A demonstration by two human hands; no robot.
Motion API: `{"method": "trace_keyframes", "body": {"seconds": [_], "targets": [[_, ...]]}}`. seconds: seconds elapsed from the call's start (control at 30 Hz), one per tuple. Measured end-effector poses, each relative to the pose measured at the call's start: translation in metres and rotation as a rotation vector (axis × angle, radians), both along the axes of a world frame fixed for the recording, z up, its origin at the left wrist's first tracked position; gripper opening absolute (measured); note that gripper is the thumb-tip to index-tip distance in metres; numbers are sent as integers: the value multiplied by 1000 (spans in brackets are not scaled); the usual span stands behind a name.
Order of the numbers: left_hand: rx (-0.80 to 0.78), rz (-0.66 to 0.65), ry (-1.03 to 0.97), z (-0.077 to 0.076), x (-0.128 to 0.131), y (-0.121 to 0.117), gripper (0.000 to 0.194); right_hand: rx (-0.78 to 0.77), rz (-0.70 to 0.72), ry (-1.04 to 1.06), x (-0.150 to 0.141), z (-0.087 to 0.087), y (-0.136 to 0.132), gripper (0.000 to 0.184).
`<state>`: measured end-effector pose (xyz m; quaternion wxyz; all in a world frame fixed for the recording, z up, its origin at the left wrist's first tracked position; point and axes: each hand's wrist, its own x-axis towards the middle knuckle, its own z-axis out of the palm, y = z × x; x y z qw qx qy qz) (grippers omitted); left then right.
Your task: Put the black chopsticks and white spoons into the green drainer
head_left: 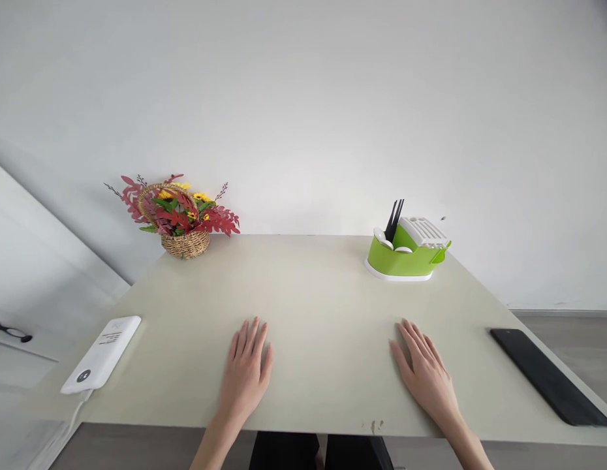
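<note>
My left hand (245, 372) lies palm down on the pale tabletop (313, 313), its fingers stretched out and holding nothing. To the right, my right hand (425, 369) also rests flat near the front edge with its fingers extended. Beyond the right hand, close to the wall, stands a green and white utensil holder (401, 262). Black chopsticks (393, 222) stick up from it, and white spoon-like pieces (383, 239) sit in its open part. Neither hand touches the holder.
A wicker basket (186, 245) of red leaves and yellow flowers stands at the back left. On the left lies a white power bank (102, 354) with a cable (77, 412). A black phone (548, 375) lies along the right edge. Behind the table rises a white wall (303, 117).
</note>
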<state>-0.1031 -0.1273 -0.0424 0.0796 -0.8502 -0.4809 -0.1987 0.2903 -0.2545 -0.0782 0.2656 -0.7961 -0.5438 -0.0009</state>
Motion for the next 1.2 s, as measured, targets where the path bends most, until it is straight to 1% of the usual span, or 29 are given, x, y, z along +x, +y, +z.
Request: {"method": "trace_keyframes", "body": {"seconds": [0.27,0.4,0.5,0.67,0.83,1.03,1.2], "targets": [[9,2,2,4,1,1,71,-34,-21,-4,-2,6,1,68],[-6,1,-1,3,1,1,71,-45,-16,-33,0,6,5,68],[3,1,-7,2,1,2,72,-65,-44,-65,2,4,10,70],[-2,1,-1,2,2,3,72,-72,-62,-107,7,-6,17,79],[12,16,42,2,1,3,73,-76,-87,-133,18,-11,31,85],[-10,10,28,3,1,4,72,-124,-121,-110,29,-6,50,87],[2,2,29,4,2,4,74,-150,-170,-58,37,-2,66,89]]}}
